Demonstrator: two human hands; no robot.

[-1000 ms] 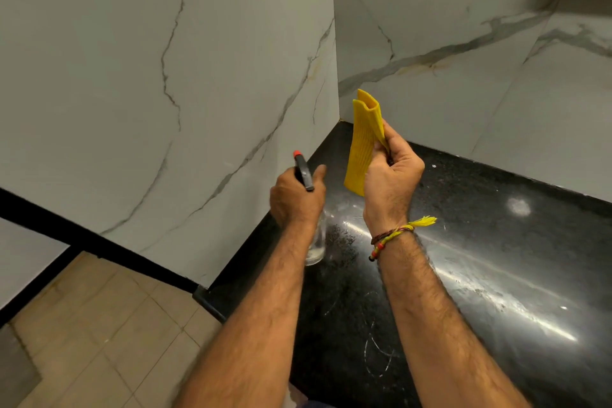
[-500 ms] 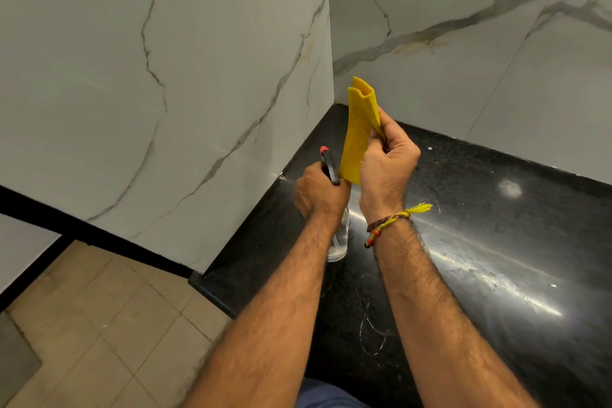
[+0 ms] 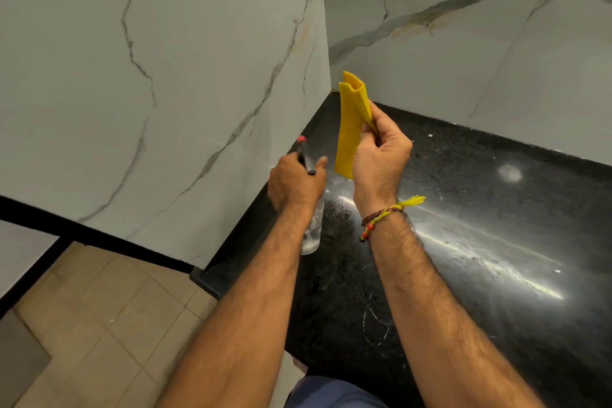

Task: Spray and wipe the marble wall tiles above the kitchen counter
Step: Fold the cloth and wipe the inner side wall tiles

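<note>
White marble wall tiles (image 3: pixel 165 76) carry grey veins. The surface (image 3: pixel 496 209) is glossy speckled black. The cloth (image 3: pixel 351 129) is ribbed yellow; the spray bottle (image 3: pixel 313 228) clear, black-headed, red-tipped.

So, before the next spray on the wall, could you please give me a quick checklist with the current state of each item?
1. Left hand grips the bottle: ok.
2. Nozzle points at the left wall: ok, its red tip faces the tiles.
3. Cloth ready in the right hand: ok, folded and pinched upright.
4. Cloth out of the spray path: ok, it sits to the right of the nozzle.
5. Liquid left in the bottle: cannot tell, the hand and arm hide most of it.
6. Counter below free of things: ok where visible, only smears and specks show.
</note>
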